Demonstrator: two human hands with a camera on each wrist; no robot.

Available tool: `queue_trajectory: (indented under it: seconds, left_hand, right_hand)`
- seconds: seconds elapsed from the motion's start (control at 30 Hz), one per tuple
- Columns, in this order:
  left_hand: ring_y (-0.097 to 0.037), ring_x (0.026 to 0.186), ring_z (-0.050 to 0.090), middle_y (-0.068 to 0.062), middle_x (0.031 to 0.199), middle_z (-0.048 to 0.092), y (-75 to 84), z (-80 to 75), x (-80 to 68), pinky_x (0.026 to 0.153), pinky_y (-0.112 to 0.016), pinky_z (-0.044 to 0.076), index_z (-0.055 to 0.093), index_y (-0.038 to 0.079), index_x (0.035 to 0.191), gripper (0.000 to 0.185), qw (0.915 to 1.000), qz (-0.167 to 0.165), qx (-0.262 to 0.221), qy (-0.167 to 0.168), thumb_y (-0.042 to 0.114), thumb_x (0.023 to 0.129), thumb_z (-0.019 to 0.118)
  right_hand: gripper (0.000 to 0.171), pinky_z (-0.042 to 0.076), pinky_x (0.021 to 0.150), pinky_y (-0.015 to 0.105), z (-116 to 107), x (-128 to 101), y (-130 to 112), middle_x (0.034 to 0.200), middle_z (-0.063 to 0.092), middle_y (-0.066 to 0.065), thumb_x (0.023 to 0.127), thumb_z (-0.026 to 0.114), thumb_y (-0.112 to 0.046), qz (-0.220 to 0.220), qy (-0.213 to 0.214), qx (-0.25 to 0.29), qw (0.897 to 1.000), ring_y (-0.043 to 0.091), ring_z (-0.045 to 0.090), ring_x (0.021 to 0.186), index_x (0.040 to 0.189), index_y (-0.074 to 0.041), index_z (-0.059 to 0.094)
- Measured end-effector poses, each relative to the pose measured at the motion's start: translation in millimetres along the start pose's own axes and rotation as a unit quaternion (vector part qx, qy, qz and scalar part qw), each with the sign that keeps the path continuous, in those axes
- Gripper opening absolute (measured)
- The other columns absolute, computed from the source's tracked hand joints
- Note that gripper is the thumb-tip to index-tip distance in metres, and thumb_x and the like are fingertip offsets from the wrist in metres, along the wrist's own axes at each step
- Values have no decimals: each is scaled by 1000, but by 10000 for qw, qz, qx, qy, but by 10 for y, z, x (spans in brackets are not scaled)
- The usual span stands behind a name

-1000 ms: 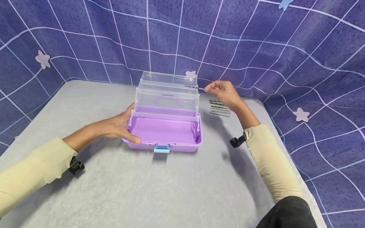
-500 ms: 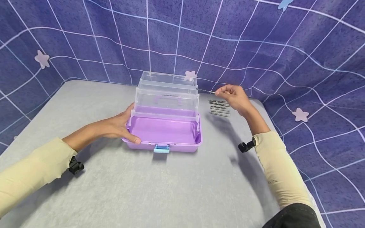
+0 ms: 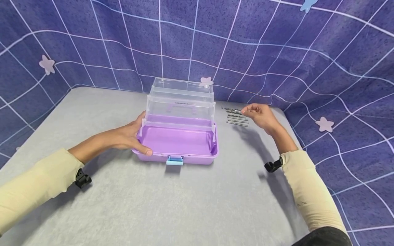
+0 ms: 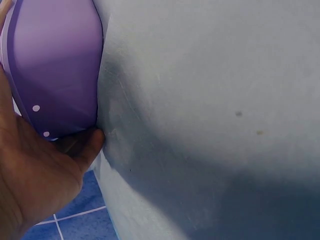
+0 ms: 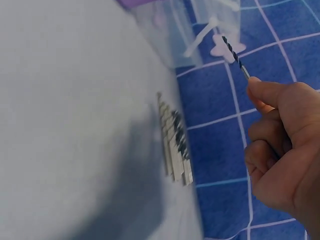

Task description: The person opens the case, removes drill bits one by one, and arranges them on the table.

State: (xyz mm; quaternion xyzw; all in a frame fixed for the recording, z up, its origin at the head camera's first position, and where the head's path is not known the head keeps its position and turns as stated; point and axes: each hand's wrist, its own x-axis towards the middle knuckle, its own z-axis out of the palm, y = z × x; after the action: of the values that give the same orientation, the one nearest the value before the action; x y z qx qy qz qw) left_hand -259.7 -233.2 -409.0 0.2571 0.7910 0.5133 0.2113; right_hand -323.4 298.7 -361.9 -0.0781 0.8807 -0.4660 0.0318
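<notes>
A purple toolbox (image 3: 176,138) stands open, its clear stepped trays (image 3: 181,93) raised at the back. My left hand (image 3: 127,136) grips the box's left end, thumb over the front rim; in the left wrist view, that hand (image 4: 42,172) wraps the purple wall (image 4: 57,60). Between thumb and forefinger, my right hand (image 3: 261,117) pinches a drill bit (image 5: 231,50) by its shank, fluted tip pointing left toward the box. The right wrist view shows this hand's other fingers curled in. Below the held bit lie several drill bits (image 3: 237,121) in a row.
One dark bit (image 3: 183,103) shows through a clear tray. A blue latch (image 3: 174,160) hangs at the toolbox front. The grey tabletop (image 3: 184,205) ends at a blue curtain (image 3: 197,37) with white lines and stars behind and on both sides.
My right hand has drawn back from the trays, moving right and down with the drill bit until it is over the row of bits. The left hand and toolbox stay put.
</notes>
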Motion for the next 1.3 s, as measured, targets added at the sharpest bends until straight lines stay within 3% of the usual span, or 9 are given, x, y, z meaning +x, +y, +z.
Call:
queue_trajectory:
  seconds: [0.13, 0.27, 0.53, 0.77, 1.07, 1.3]
  left_hand:
    - [-44, 140, 66, -22, 168, 47, 5, 1, 3, 118, -60, 57, -3, 33, 177, 150, 10000, 34, 28, -17, 11, 75, 105]
    - [-42, 140, 66, -19, 168, 49, 9, 6, 6, 119, -60, 56, 0, 37, 176, 149, 10000, -30, -48, 35, 9, 75, 105]
    - [-44, 140, 66, -20, 169, 48, 24, 17, -3, 117, -58, 59, 0, 40, 175, 149, 9996, -65, -271, -20, 6, 75, 105]
    - [-43, 142, 64, -21, 168, 48, 45, 9, -35, 122, -63, 53, -3, 33, 177, 150, 9999, -68, 130, 22, 14, 76, 105]
    - [-40, 143, 64, -15, 168, 50, 16, 17, -3, 123, -64, 52, 1, 38, 176, 148, 9999, -58, 92, 98, 12, 74, 106]
    - [-40, 142, 65, -15, 168, 50, 2, 8, -5, 122, -63, 54, 2, 39, 176, 148, 9999, -69, 50, 96, 11, 74, 106]
  right_hand:
    - [36, 45, 83, 23, -12, -25, 183, 72, 49, -19, 109, 74, -24, 40, -135, -273, 9995, 6, 49, 84, 129, 5, 75]
    - [34, 47, 87, 23, -9, -61, 317, 77, 56, -19, 109, 75, -24, 131, -231, -415, 9988, 8, 52, 88, 127, 4, 77]
    - [28, 39, 69, 25, 15, -80, 501, 75, 51, -16, 108, 74, -18, 180, -313, -436, 9984, 5, 42, 73, 122, 5, 78]
    - [30, 39, 70, 25, 11, -79, 610, 76, 49, -12, 108, 76, -21, 442, -333, -531, 9971, 5, 44, 73, 125, 3, 77]
    - [32, 37, 68, 26, 2, -66, 710, 68, 47, -14, 107, 79, -23, 467, -197, -714, 9962, 7, 42, 72, 121, 6, 79]
    - [28, 39, 69, 24, 15, -64, 727, 76, 62, -14, 105, 80, -20, 393, -68, -899, 9952, 5, 46, 74, 118, 6, 82]
